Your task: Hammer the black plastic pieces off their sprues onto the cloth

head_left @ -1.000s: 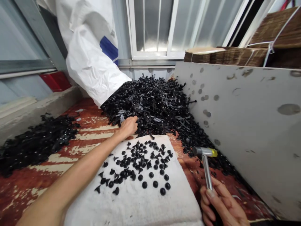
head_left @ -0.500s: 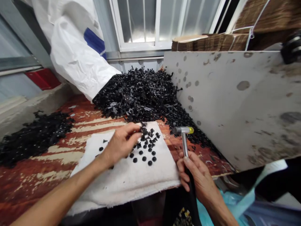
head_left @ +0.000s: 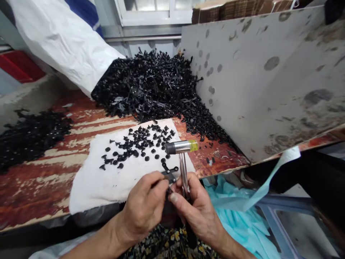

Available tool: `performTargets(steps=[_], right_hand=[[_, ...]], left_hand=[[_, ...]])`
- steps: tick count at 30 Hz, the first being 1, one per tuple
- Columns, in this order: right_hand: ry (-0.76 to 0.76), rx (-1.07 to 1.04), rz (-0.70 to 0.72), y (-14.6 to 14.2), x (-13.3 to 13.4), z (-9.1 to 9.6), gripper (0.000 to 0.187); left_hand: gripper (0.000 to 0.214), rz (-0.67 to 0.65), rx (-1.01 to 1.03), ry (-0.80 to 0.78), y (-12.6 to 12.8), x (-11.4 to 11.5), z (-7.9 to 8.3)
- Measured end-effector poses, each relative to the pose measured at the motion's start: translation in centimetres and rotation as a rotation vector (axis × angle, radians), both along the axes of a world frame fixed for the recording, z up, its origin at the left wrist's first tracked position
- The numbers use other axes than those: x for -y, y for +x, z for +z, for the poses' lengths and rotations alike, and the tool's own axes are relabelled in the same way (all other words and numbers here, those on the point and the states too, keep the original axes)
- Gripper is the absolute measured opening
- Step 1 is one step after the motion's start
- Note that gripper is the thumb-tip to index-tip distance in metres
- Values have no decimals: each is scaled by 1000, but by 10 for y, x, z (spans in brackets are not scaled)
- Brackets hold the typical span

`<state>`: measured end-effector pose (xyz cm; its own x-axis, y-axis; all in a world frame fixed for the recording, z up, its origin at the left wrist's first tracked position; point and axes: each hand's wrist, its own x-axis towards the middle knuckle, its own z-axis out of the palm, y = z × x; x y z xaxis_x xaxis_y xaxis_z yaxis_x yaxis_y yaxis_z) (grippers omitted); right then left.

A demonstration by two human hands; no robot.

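1. The counter (head_left: 40, 192), red and worn, spreads across the view, with a spotted grey board (head_left: 248, 79) standing along its right side.
2. A white sack (head_left: 67, 46) slopes down from the upper left, its mouth against a big heap (head_left: 151, 86) of black pieces.
3. A white cloth (head_left: 102, 187) lies at the counter's near edge, in front of that heap.
4. The left hand (head_left: 144, 205) has its fingers narrowed in a pinch on a black part.
5. The right hand (head_left: 198, 208) grips a hammer (head_left: 183, 169), head up — its thumb also at the black part.
6. That black part (head_left: 169, 171), branched and round-ended, sits between both hands, beside the hammer's shaft.
7. Small black studs (head_left: 147, 158) lie scattered over the cloth.
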<state>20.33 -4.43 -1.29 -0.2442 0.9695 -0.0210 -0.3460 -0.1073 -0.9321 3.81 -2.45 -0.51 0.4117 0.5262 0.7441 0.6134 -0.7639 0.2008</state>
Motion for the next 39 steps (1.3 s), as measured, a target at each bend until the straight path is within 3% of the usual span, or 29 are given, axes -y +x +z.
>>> performTargets(steps=[2, 4, 6, 9, 16, 20, 26, 32, 39], right_hand=[[-8, 19, -15, -2, -1, -1, 31], [-31, 12, 16, -2, -2, -1, 29], [-36, -3, 50, -4, -2, -1, 28], [-25, -8, 64, -7, -1, -1, 28], [-2, 69, 24, -13, 1, -13, 27], [-21, -3, 28, -10, 1, -21, 33], [-10, 67, -156, 5, -2, -31, 28], [-34, 47, -266, 11, -6, -30, 29], [-61, 40, -260, 11, -6, -33, 30]], left_hand=[[15, 72, 160, -348, -4, 4, 6], [9, 72, 236, -808, -12, 1, 15], [27, 38, 241, -1187, -19, -8, 25], [43, 36, 316, -1420, -23, -21, 33], [48, 1, 597, -1528, -8, -18, 27], [44, 127, 649, -1494, -17, -23, 29], [41, 332, 730, -1467, -38, -40, 31], [34, 377, 761, -1505, -41, -43, 28], [25, 459, 774, -1550, -35, -46, 36]])
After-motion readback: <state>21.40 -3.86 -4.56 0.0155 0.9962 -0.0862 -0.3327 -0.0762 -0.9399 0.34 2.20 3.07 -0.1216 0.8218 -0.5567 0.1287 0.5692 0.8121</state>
